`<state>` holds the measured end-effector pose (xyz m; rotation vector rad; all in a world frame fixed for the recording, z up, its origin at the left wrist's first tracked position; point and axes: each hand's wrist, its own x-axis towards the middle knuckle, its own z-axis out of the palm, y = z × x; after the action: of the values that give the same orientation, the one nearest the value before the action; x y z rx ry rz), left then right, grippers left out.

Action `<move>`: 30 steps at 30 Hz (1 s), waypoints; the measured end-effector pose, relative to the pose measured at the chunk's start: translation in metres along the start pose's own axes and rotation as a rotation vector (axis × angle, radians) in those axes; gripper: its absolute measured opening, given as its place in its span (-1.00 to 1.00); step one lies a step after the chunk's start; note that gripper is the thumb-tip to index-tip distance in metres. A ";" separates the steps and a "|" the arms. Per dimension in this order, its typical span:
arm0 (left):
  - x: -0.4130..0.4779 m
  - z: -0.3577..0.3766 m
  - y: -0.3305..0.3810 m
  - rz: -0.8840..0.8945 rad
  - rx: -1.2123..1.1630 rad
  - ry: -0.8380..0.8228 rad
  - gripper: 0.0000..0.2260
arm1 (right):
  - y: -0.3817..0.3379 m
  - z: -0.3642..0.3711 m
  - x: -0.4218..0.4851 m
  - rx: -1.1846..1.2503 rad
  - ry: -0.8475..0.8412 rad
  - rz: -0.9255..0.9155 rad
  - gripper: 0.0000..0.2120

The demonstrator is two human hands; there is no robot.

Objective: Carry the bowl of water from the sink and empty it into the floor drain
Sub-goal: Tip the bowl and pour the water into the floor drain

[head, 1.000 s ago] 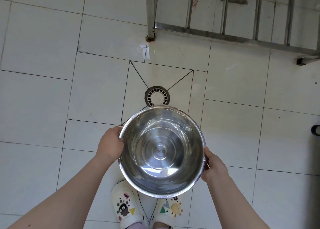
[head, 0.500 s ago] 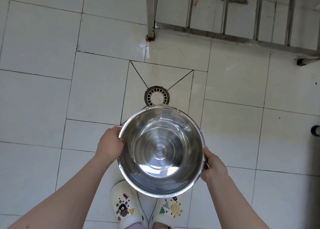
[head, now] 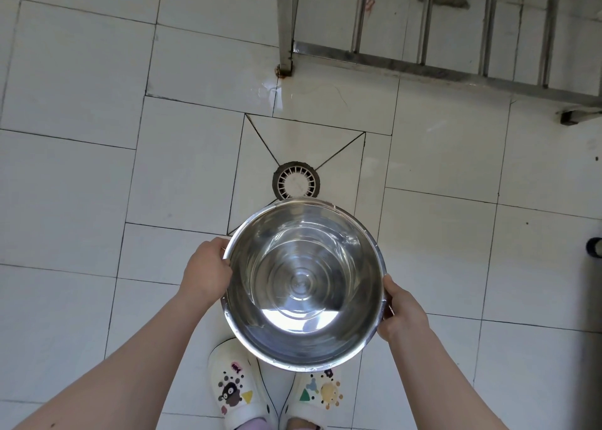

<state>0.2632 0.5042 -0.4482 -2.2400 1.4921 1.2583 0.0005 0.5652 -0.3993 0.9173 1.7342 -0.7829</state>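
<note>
A round steel bowl (head: pixel 304 286) holding clear water hangs level over the white tiled floor. My left hand (head: pixel 206 271) grips its left rim and my right hand (head: pixel 401 310) grips its right rim. The round floor drain (head: pixel 296 180), with a white slotted cover and dark ring, lies in the floor just beyond the bowl's far edge; the bowl's rim hides the drain's near side.
A steel rack frame (head: pixel 391 59) stands on the floor beyond the drain, its leg (head: pixel 286 25) over a small wet patch (head: pixel 272 94). My white clogs (head: pixel 237 393) are below the bowl. A dark object (head: pixel 594 247) sits at the right edge.
Almost nothing has moved. The bowl stays in both hands over the same spot, and the water's surface ripples slightly.
</note>
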 end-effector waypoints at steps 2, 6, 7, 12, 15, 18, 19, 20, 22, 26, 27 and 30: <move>0.001 0.000 0.000 0.002 0.003 0.000 -0.72 | 0.000 0.000 0.001 0.004 0.000 -0.003 -0.82; 0.003 -0.001 0.002 0.002 0.000 -0.005 -0.71 | -0.003 0.001 0.000 0.003 -0.019 -0.009 -0.88; 0.003 0.000 0.002 0.001 -0.001 -0.007 -0.71 | -0.004 0.001 0.000 0.007 -0.024 -0.011 -0.87; 0.008 0.002 -0.001 -0.003 0.006 -0.014 -0.72 | -0.006 0.002 0.004 0.014 -0.016 -0.022 -0.79; 0.010 0.004 -0.001 -0.001 -0.002 -0.011 -0.74 | -0.007 0.003 0.004 0.014 -0.016 -0.017 -0.86; 0.011 0.004 0.000 0.003 -0.001 -0.014 -0.72 | -0.009 0.003 0.003 0.011 -0.017 -0.013 -0.88; 0.011 0.005 0.000 0.003 0.000 -0.015 -0.71 | -0.010 0.004 0.002 0.012 -0.020 -0.010 -0.88; 0.011 0.005 0.000 0.002 0.000 -0.017 -0.71 | -0.010 0.004 0.002 0.014 -0.019 -0.007 -0.88; 0.012 0.005 0.001 0.003 0.002 -0.016 -0.71 | -0.011 0.004 0.002 0.015 -0.018 -0.002 -0.88; 0.013 0.006 0.001 0.005 0.003 -0.018 -0.71 | -0.011 0.003 0.001 0.009 -0.019 0.001 -0.87; 0.013 0.006 0.001 0.004 0.001 -0.021 -0.70 | -0.012 0.003 0.000 0.008 -0.018 0.000 -0.87; 0.014 0.007 0.000 0.002 0.001 -0.029 -0.70 | -0.012 0.004 -0.002 0.012 -0.019 0.001 -0.87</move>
<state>0.2619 0.4982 -0.4625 -2.2110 1.4846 1.2845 -0.0076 0.5550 -0.3973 0.9162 1.7144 -0.7995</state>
